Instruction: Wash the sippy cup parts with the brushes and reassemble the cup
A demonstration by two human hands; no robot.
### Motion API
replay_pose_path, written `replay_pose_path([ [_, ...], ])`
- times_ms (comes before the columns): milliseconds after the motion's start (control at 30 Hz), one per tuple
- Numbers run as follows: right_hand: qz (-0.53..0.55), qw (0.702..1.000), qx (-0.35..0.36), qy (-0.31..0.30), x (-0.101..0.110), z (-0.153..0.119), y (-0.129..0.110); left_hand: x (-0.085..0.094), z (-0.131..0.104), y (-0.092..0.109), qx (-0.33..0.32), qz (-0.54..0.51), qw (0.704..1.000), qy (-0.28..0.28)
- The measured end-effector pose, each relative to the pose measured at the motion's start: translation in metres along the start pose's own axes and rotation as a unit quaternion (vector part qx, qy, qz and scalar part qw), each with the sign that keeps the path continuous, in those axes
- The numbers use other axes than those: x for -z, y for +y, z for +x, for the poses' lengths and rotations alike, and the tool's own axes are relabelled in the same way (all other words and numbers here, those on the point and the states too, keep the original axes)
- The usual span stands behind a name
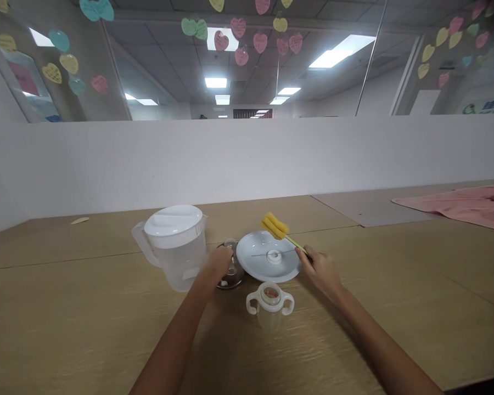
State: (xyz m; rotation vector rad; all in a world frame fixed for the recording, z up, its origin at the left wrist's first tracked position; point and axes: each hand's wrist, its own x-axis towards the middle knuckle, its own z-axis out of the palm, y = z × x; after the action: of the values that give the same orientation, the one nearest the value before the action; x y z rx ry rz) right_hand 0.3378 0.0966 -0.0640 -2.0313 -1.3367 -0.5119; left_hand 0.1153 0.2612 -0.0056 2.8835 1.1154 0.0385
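Note:
My right hand [321, 272] is closed round the green handle of a sponge bottle brush [275, 225]. Its yellow sponge head is raised over the far rim of a white bowl [250, 267]. Inside the bowl lie a small white ring-shaped part [274, 256] and a thin stick. My left hand [219, 263] is closed at a dark round dish [235, 281], by a clear cap-like piece [231, 244]; the fingers hide what they grip. Between my forearms stands an uncapped baby bottle [270, 307], upright, with two white handles and something orange-red showing inside its mouth.
Left of my left hand stands a clear plastic pitcher [181, 258] with a white lid. A pink cloth [456, 204] lies at the far right, with part of another person's hand at the frame edge. A small pale flat piece [79, 220] lies far left, before a white wall [247, 164].

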Motion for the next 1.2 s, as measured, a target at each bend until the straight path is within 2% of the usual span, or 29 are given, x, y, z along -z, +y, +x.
replay_pose_path([
  [167,-0.005,0.996,-0.008,-0.085,0.01,0.007,0.004,0.021,-0.008,0.008,-0.002,0.029,1.0,0.01],
  [367,-0.076,0.994,-0.021,-0.074,0.018,0.011,0.014,0.034,-0.02,0.027,-0.039,0.033,0.998,0.024],
  [667,-0.182,0.981,-0.015,-0.059,0.011,0.013,0.03,0.039,-0.025,0.031,-0.047,0.028,0.999,-0.003],
  [900,-0.182,0.982,0.003,-0.045,0.004,0.012,0.033,0.032,-0.024,0.031,-0.043,0.003,0.999,-0.02],
  [1200,-0.153,0.976,0.069,-0.138,0.018,0.011,0.016,0.03,-0.024,0.041,-0.064,-0.007,0.998,0.004],
])
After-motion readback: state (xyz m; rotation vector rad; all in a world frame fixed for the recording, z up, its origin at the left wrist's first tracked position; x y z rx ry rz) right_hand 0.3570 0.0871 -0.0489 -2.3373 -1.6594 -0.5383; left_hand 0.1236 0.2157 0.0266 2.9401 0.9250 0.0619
